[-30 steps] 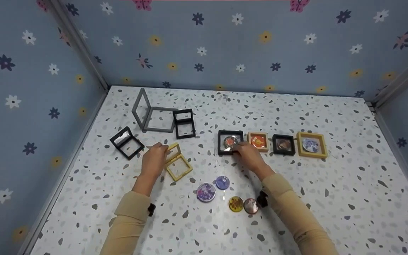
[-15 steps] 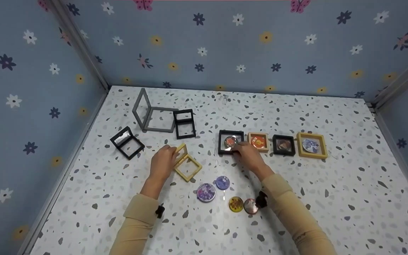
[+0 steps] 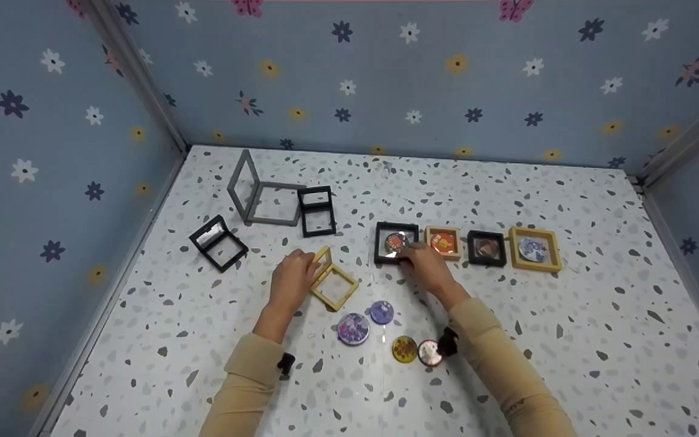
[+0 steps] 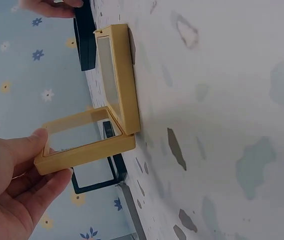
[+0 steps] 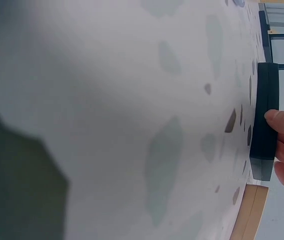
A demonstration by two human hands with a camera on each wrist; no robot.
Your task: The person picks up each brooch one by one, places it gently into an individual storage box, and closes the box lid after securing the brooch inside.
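My left hand [image 3: 292, 279] pinches the raised half of a hinged yellow display frame [image 3: 347, 297]. The left wrist view shows the thumb on one side of that half [image 4: 89, 152] and fingers beneath; its other half lies on the table, with nothing seen inside. My right hand [image 3: 427, 267] holds the near edge of a closed black display frame [image 3: 378, 244], thumb against its side [image 5: 266, 90]. A round red-patterned badge [image 3: 395, 240] shows inside it, partly covered by the fingers. Near the yellow frame lie a purple badge [image 3: 353, 329] and a smaller blue-violet badge [image 3: 381, 312].
Closed frames with badges stand in a row at right: orange [image 3: 443, 243], black [image 3: 486, 248], yellow [image 3: 534, 249]. Open frames stand at left: grey [image 3: 273, 221], black [image 3: 318, 212], another black [image 3: 219, 244]. A yellow badge [image 3: 405, 349] and a shiny red-rimmed badge [image 3: 429, 352] lie in front.
My left hand has moved to the right, sliding the open yellow frame along the table towards the purple badge. My right hand has stayed at the black frame.
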